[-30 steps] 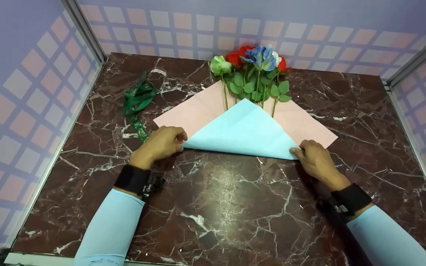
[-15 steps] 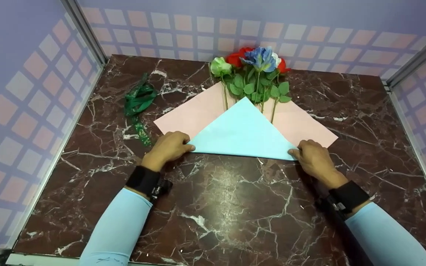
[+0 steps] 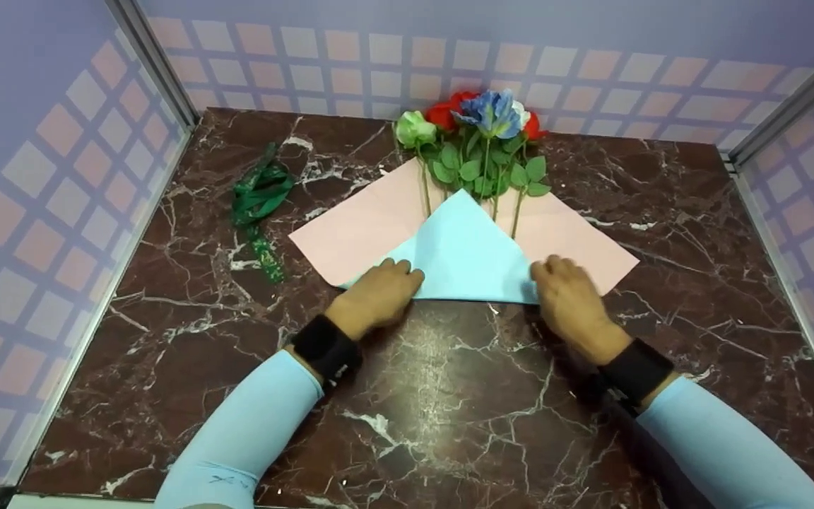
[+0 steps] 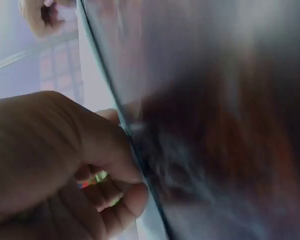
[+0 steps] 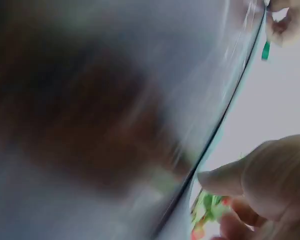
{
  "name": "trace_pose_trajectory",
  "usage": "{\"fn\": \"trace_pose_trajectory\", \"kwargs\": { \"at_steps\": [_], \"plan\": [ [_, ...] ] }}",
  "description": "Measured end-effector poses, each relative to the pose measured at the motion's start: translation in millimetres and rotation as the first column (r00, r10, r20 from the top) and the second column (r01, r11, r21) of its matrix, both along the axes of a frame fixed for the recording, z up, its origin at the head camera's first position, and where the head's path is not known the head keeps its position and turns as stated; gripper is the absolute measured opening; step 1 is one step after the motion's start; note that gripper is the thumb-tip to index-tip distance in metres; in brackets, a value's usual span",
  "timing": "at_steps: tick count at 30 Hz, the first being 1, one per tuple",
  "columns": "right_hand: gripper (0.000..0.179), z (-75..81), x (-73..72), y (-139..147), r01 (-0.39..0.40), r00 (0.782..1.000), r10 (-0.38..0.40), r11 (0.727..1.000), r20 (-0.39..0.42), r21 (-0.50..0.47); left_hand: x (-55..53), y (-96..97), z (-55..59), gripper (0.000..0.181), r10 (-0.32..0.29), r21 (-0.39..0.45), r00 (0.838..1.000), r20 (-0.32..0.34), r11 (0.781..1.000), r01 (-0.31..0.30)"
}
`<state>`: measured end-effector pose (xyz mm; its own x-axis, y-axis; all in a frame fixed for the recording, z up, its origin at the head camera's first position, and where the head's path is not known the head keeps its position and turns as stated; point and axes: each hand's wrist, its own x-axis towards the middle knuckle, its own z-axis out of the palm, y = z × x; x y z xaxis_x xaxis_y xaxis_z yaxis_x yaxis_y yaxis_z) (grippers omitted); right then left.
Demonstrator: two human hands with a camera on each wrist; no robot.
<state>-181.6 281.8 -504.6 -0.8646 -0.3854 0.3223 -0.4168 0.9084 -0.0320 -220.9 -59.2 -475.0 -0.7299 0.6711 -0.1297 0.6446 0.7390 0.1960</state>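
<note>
A pink sheet of wrapping paper (image 3: 350,226) lies on the marble table (image 3: 435,396), its near corner folded up as a light blue flap (image 3: 467,251). On the paper rests a bunch of artificial flowers (image 3: 474,131), stems under the flap. My left hand (image 3: 387,288) sits on the flap's left end at the fold, fingers curled, pinching the edge. The right hand (image 3: 557,284) does the same at the right end. In the blurred left wrist view my left hand (image 4: 90,165) is at the paper's edge (image 4: 102,60). The right wrist view shows the right hand's thumb (image 5: 225,180) against it.
A green ribbon (image 3: 260,198) lies crumpled at the left of the table. Checked panels (image 3: 54,184) with metal frames wall the table at left, back and right. Bare marble lies in front of the paper, between my forearms.
Both hands have slid inward along the fold from the flap's outer corners toward its middle. The head view has shifted slightly.
</note>
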Motion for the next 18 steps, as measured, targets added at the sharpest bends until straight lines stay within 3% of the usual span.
{"fn": "trace_pose_trajectory", "kwargs": {
  "at_steps": [1, 3, 6, 9, 12, 15, 18],
  "plan": [
    [0.012, -0.5, -0.4, -5, -0.017, 1.000, 0.016, 1.000, 0.015, 0.012, -0.7, 1.8, 0.2, 0.018, -0.005, 0.022, 0.999, 0.054, 1.000, 0.004],
    [0.010, -1.2, 0.1, -15, -0.013, 0.999, 0.013, 1.000, 0.039, 0.017, -3.6, 5.1, 1.9, 0.011, 0.037, 0.051, 0.988, 0.148, 0.998, -0.045],
    [0.016, -0.8, 1.0, -32, 0.045, 0.998, -0.044, 0.999, 0.050, -0.017, -7.9, 13.5, 3.9, 0.031, 0.139, 0.049, 0.968, 0.208, 0.987, -0.152],
    [0.033, 0.3, -0.1, -55, 0.081, 0.992, -0.073, 0.994, 0.107, -0.079, -6.7, 24.4, 2.1, 0.059, 0.272, -0.004, 0.940, 0.204, 0.961, -0.277],
    [0.047, 1.4, -2.2, -77, 0.126, 0.977, -0.104, 0.986, 0.187, -0.110, -1.7, 33.2, -0.7, 0.071, 0.408, -0.071, 0.897, 0.169, 0.913, -0.402],
    [0.052, 1.7, -4.6, -88, 0.195, 0.957, -0.165, 0.975, 0.239, -0.106, 2.4, 37.7, -2.2, 0.073, 0.481, -0.110, 0.866, 0.137, 0.876, -0.469],
    [0.051, 1.0, -5.7, -85, 0.239, 0.940, -0.198, 0.963, 0.279, -0.122, 3.9, 38.9, -1.6, 0.075, 0.508, -0.116, 0.850, 0.138, 0.861, -0.496]
  ]
}}
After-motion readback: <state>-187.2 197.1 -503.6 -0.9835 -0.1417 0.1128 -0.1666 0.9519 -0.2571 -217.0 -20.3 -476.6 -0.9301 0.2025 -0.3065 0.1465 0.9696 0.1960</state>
